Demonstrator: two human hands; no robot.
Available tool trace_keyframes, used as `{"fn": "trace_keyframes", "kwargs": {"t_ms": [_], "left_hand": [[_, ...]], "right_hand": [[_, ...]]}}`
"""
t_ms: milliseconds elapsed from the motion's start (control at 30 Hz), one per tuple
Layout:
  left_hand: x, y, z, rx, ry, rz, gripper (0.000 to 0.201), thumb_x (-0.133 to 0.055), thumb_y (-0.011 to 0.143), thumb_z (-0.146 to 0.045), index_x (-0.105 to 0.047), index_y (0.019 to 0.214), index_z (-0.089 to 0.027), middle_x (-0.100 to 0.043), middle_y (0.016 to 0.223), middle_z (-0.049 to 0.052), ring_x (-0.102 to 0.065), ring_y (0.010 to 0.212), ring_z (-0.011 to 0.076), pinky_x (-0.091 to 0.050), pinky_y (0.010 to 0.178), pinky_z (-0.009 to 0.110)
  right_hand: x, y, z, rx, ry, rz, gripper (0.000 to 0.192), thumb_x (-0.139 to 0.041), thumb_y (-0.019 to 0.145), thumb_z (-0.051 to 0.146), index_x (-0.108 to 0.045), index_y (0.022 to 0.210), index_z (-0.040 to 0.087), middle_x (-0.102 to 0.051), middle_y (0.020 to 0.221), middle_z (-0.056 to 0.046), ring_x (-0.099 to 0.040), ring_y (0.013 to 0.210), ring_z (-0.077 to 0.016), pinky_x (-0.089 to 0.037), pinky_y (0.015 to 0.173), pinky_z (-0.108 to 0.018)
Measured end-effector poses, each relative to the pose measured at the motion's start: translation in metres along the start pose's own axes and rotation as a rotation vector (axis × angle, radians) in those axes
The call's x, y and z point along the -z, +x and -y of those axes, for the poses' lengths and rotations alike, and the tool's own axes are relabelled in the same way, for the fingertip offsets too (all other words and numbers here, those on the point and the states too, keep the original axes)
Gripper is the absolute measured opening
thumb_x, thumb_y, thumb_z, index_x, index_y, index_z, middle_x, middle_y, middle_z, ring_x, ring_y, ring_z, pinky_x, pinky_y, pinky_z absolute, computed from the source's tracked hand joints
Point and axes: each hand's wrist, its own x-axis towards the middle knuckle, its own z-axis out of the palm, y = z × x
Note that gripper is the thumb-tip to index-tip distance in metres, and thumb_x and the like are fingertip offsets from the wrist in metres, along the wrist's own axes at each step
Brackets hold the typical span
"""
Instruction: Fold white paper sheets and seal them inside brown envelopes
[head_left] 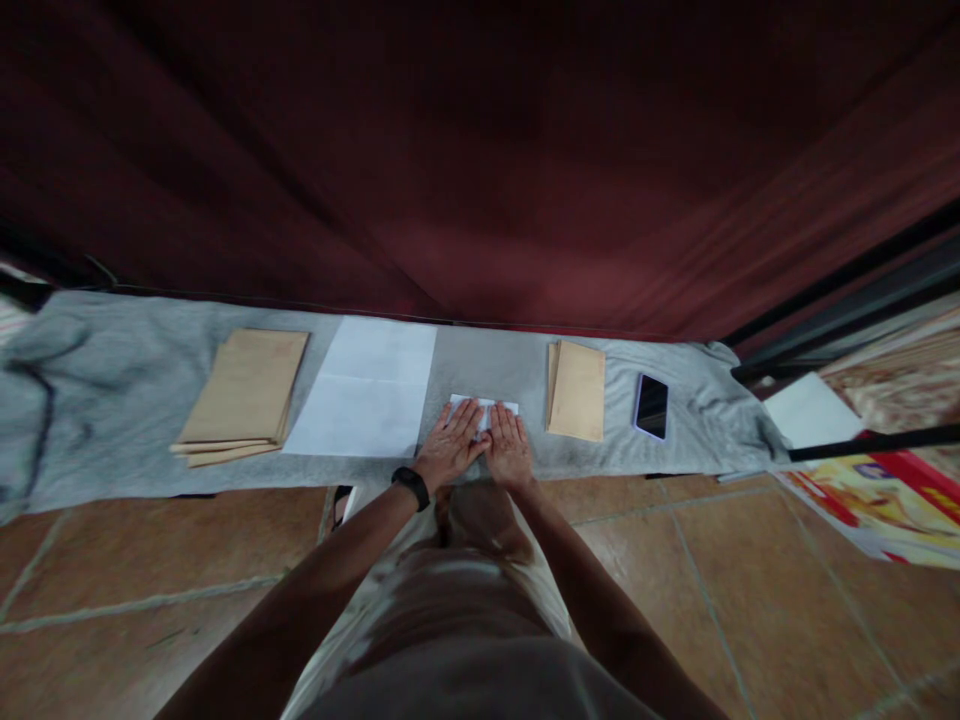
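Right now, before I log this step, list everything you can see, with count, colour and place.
folded paper: one, white, on the grey cloth, under both hands
paper sheets: a flat pile, white, left of the hands
left envelope stack: several, brown, far left on the cloth
right envelope stack: a few, brown, right of the hands
phone: one, dark screen, right of that stack
grey cloth: one, spread along the floor by the curtain
curtain: dark red, behind the cloth
loose sheet: one, white, far right
floor tiles: brown, nearest the person
wristband: one, black, left wrist
left hand: flat on the folded paper
right hand: flat beside it, touching
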Motion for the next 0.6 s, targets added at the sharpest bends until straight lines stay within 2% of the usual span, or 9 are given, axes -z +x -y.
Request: {"fn": "trace_keyframes", "kwargs": {"t_ms": [167,367,600], "left_hand": [[0.000,0.000,0.000,-0.008,0.036,-0.004,0.069,-0.034,0.102,-0.053,-0.038,0.154,-0.008,-0.035,0.162,0.019,-0.026,0.153,0.0298,-0.015,0.126,0.054],[0.000,-0.001,-0.001,-0.019,0.057,-0.015,0.065,-0.036,0.102,-0.047,-0.036,0.155,-0.009,-0.035,0.162,0.018,-0.025,0.154,0.0293,-0.015,0.126,0.054],[-0.001,-0.001,-0.001,-0.011,0.071,-0.015,0.064,-0.036,0.102,-0.046,-0.038,0.154,-0.010,-0.034,0.163,0.017,-0.025,0.154,0.0295,-0.015,0.126,0.055]], "right_hand": [[0.000,-0.005,-0.005,-0.008,-0.044,-0.071,0.057,-0.031,0.106,0.030,-0.030,0.158,0.007,-0.038,0.160,-0.017,-0.031,0.151,-0.0267,-0.026,0.122,-0.048],[0.007,-0.013,-0.014,-0.043,-0.061,-0.137,0.056,-0.033,0.107,0.034,-0.034,0.156,0.007,-0.043,0.157,-0.019,-0.039,0.147,-0.0271,-0.030,0.120,-0.047],[0.012,-0.017,-0.019,-0.071,-0.075,-0.149,0.052,-0.035,0.106,0.031,-0.043,0.151,0.006,-0.048,0.153,-0.019,-0.042,0.145,-0.0282,-0.031,0.119,-0.047]]}}
